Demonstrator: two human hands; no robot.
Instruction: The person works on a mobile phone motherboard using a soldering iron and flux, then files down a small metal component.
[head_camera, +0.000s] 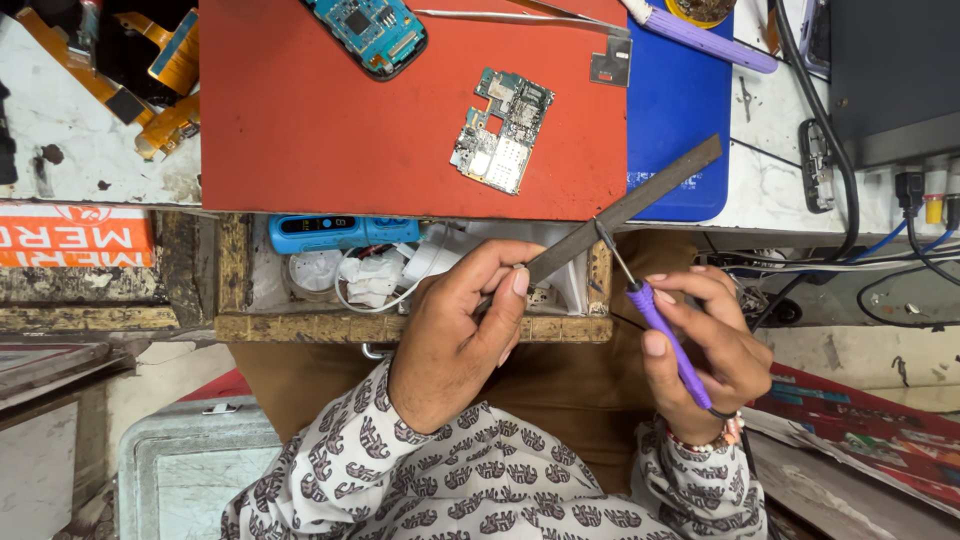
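My left hand (455, 335) grips a long flat metal file (640, 200) that slants up to the right over the open drawer. In my right hand (705, 340) is a purple-handled screwdriver (668, 335), its thin metal tip touching the file near its middle. A green circuit board (502, 130) lies on the red mat (300, 130) above. A blue opened phone body (372, 30) sits at the mat's top edge.
An open wooden drawer (400, 328) holds a blue device (335, 232), white cable and white parts. A blue mat (675, 110), a second purple tool (700, 38), tweezers (520, 17), orange flex cables (165, 75) and black wires (840, 170) lie around.
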